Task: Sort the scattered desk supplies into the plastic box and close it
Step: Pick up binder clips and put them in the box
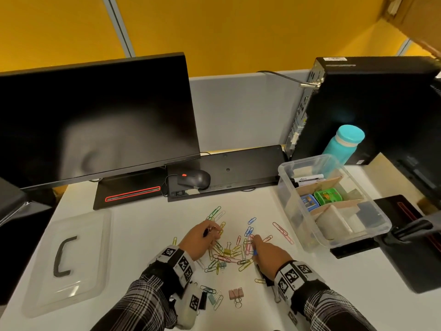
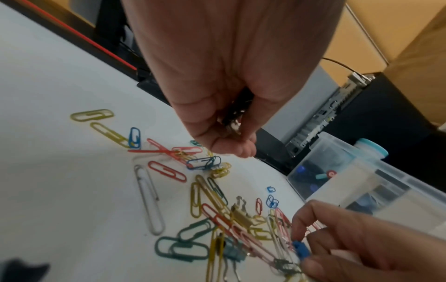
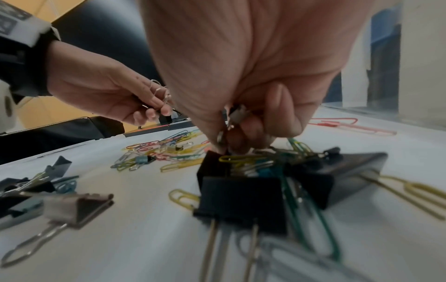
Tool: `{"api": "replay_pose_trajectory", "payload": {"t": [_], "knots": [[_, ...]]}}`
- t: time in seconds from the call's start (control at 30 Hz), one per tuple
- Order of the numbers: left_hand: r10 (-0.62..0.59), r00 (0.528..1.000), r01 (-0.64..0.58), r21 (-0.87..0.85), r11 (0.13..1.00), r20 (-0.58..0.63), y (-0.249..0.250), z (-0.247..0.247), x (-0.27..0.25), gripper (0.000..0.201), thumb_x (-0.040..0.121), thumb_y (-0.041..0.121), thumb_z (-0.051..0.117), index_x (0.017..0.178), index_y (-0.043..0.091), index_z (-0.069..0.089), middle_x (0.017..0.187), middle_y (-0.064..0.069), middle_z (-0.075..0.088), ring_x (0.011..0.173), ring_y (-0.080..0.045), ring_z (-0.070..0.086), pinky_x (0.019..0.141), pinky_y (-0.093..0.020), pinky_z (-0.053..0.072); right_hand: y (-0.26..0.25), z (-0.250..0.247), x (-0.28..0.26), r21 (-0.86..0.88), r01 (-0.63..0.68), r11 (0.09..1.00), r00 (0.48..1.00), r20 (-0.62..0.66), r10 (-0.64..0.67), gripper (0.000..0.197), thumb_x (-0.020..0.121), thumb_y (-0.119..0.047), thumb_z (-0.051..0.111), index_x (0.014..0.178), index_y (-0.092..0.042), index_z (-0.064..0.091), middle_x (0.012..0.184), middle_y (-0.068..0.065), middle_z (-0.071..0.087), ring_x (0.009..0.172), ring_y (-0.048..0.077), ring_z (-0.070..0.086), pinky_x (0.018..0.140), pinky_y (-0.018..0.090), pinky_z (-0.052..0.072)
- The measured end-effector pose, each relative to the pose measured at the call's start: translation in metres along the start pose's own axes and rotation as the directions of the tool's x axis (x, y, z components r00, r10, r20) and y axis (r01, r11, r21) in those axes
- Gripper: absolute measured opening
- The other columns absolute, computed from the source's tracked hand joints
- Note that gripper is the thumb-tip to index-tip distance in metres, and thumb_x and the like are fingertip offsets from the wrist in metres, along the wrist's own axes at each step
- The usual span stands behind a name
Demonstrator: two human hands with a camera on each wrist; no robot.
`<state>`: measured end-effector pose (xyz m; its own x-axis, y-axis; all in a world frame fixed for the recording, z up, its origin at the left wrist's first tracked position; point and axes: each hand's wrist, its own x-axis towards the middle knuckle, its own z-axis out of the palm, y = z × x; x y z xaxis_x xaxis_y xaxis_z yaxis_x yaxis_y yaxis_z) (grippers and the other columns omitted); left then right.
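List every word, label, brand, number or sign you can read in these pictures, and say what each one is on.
No text can be read with certainty.
White sticker on top of the computer tower: print too small to read.
Marker in the plastic box: barrel print too small.
Blue sharpener and green sharpener: pictures only, blurred.
Wristbands: square black-and-white code markers, no words.

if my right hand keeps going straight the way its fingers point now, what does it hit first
Probably the tangle of coloured paper clips right under the right hand, then the desk; its fingers already hold a small blue clip.
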<state>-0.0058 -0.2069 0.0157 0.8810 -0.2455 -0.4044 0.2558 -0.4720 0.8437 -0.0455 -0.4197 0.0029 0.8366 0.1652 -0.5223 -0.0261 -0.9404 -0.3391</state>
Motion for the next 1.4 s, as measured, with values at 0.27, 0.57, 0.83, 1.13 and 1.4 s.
{"api": "replay_pose_trajectory", "payload": {"t": [0.27,0.57,0.83,1.13,1.4], "knots": [[-0.096,0.992,0.064,0.326,0.943,0.083,-0.003,0.012,0.001,0.021,0.092,0.026,0.046,0.074,0.015,0.047,0.076,-0.003,0.053,0.064,-0.016,0.046,0.061,-0.028,0.038,-0.002,-0.022,-0.014,0.109,-0.011,0.994,1.0,-0.02,0.014,0.014,0.097,-0.024,0.045,0.098,-0.017,0.033,0.073,-0.007,0.045,0.064,0.01,0.047,0.055,0.02,0.035],[-0.119,0.993,0.095,0.696,0.712,-0.014,0.007,0.038,0.009,0.042,0.083,0.052,0.061,0.102,0.015,0.054,0.093,-0.001,0.061,0.086,-0.019,0.057,0.084,-0.033,0.051,0.035,-0.126,-0.077,-0.046,-0.231,0.972,0.923,-0.325,0.204,0.023,0.098,-0.019,0.038,0.118,-0.009,0.037,0.08,0.002,0.056,0.068,0.023,0.053,0.061,0.032,0.04],[-0.175,0.983,0.165,0.681,0.713,-0.056,0.007,0.039,0.014,0.04,0.087,0.037,0.062,0.116,0.011,0.054,0.109,-0.005,0.064,0.098,-0.02,0.061,0.08,-0.026,0.049,0.052,-0.132,-0.054,-0.153,-0.376,0.914,0.918,-0.198,0.344,0.031,0.095,-0.015,0.042,0.125,-0.006,0.046,0.122,0.014,0.059,0.11,0.028,0.059,0.09,0.036,0.046],[-0.172,0.977,0.211,0.529,0.822,-0.123,-0.003,0.027,0.005,0.032,0.076,0.044,0.073,0.087,0.022,0.051,0.091,0.003,0.06,0.084,-0.015,0.056,0.079,-0.029,0.048,0.085,-0.123,-0.068,0.105,-0.151,0.983,0.742,-0.646,0.182,0.016,0.093,-0.021,0.045,0.098,-0.014,0.06,0.093,0.007,0.063,0.078,0.023,0.052,0.064,0.03,0.039],[-0.043,0.992,0.105,0.603,0.79,-0.116,0.01,0.019,-0.003,0.03,0.079,0.043,0.071,0.094,0.021,0.056,0.078,0.007,0.057,0.07,-0.011,0.053,0.061,-0.023,0.042,0.142,-0.098,-0.059,0.173,-0.209,0.963,0.573,-0.776,0.264,0.033,0.088,-0.022,0.053,0.12,-0.013,0.051,0.124,0.01,0.052,0.114,0.029,0.044,0.094,0.046,0.041]]}}
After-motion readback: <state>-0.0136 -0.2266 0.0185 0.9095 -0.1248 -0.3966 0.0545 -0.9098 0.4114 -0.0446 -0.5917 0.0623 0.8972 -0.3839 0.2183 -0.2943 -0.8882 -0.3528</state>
